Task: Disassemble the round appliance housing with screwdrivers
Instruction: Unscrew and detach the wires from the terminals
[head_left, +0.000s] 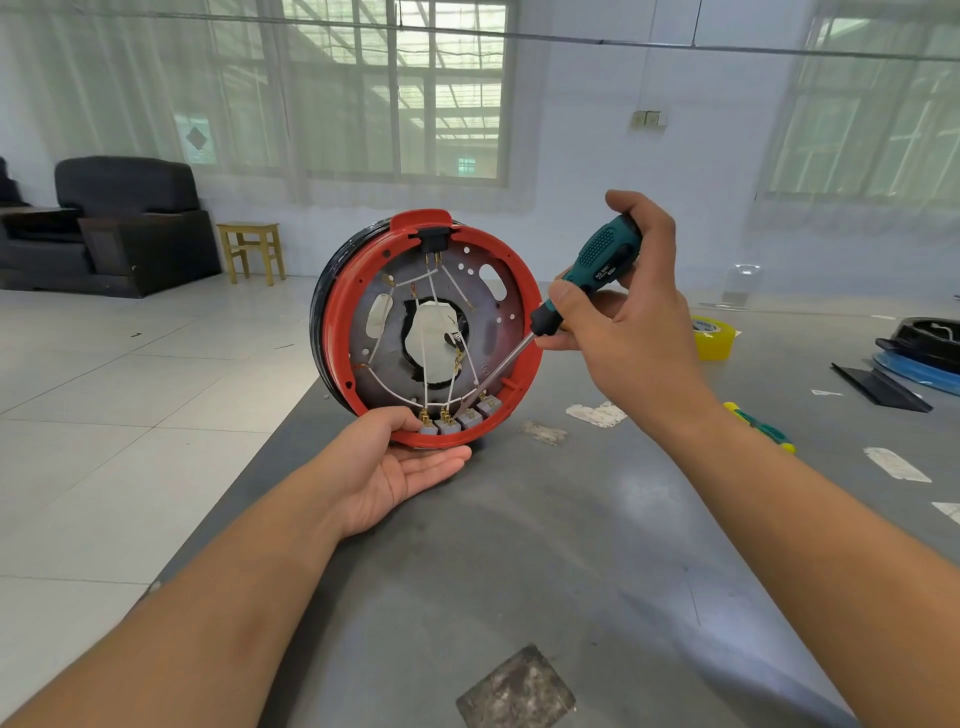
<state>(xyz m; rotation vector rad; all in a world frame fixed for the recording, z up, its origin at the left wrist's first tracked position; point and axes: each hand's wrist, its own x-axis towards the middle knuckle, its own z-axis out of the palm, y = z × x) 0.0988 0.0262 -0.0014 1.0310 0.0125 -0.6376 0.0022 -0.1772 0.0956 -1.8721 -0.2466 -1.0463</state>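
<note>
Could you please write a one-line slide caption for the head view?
Left hand props the round red-rimmed housing on edge; right hand aims a teal-handled screwdriver at its grey terminal blocks.

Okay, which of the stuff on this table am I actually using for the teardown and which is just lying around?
In use:
red round housing, propped up by the left hand
teal screwdriver, gripped by the right hand, tip at the grey terminal blocks

Lying about:
yellow tape roll
second screwdriver
black and blue parts
</note>
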